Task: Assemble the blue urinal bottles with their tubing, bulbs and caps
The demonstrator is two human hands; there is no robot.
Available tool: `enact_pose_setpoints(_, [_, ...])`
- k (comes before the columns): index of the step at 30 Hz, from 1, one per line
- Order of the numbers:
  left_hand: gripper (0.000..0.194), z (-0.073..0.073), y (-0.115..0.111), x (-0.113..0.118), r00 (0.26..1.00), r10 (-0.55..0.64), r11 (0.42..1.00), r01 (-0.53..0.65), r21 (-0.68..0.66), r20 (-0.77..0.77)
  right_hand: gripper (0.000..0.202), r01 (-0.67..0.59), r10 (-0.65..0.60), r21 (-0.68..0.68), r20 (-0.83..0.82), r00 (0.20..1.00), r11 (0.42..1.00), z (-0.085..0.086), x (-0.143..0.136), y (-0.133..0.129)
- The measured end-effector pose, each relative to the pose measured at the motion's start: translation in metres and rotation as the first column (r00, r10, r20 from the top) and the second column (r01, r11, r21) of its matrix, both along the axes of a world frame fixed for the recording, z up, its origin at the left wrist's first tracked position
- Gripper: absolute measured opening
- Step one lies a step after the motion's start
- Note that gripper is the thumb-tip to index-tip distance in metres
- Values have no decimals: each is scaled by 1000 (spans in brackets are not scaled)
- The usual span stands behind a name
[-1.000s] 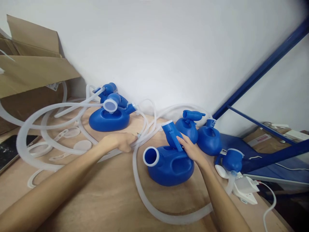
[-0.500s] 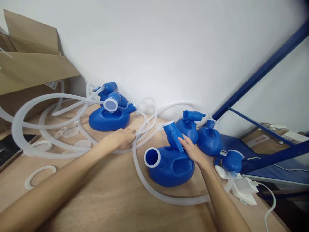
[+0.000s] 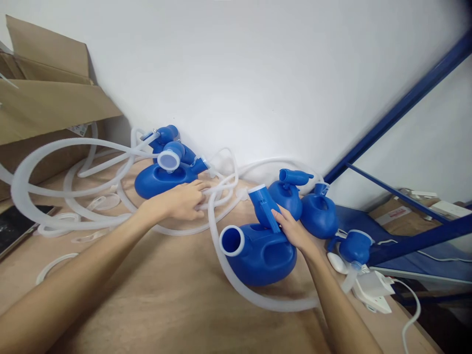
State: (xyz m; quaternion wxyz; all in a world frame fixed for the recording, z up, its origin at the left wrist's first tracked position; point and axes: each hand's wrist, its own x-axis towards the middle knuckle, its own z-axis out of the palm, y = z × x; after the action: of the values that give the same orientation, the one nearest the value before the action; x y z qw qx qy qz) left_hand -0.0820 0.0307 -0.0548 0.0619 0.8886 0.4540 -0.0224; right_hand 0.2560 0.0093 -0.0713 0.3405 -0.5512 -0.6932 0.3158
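Touching curved hose [image 3: 212, 216], holding tubular blue plastic [image 3: 263, 205]

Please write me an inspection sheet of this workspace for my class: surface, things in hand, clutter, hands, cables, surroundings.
Surface: brown tabletop, wood-like.
Things in hand: front blue jug, blue spout piece above it; translucent hoses looped around.
Clutter: clear caps and rings at left; dark flat object beside them.
Hands: left hand at the hoses, grip unclear; right hand on the spout piece.
Cables: white cable at the white power strip.
Surroundings: white wall, open cardboard box, blue rack.
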Motion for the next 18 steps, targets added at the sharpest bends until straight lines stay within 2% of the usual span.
enact_pose_setpoints(4, [20, 18, -20, 3, 987, -136, 967, 114, 226, 84, 64, -19, 19, 0, 11, 1000, 1000, -3, 2, 3])
enact_pose_setpoints(8, [19, 20, -32, 15, 953, -271, 836, 164, 524, 134, 74, -27, 27, 16, 21, 999, 1000, -5, 4, 4])
enact_pose_setpoints(10, [21, 20, -33, 16, 931, -325, 773, 160, 614, 167, 75, -26, 25, 18, 30, 999, 1000, -4, 4, 3])
enact_pose_setpoints(13, [18, 26, -36, 12, 875, -427, 742, 197, 641, 226, 74, -11, 10, 20, 27, 1000, 1000, -2, 3, 1])
enact_pose_setpoints(15, [16, 37, -44, 7, 831, -479, 769, 242, 591, 283, 73, -7, 7, 23, 7, 1000, 1000, -1, 2, 1])
enact_pose_setpoints(18, [18, 60, -66, 2, 786, -486, 835, 290, 467, 381, 73, -18, 18, 19, -21, 1000, 1000, -1, 1, 2])
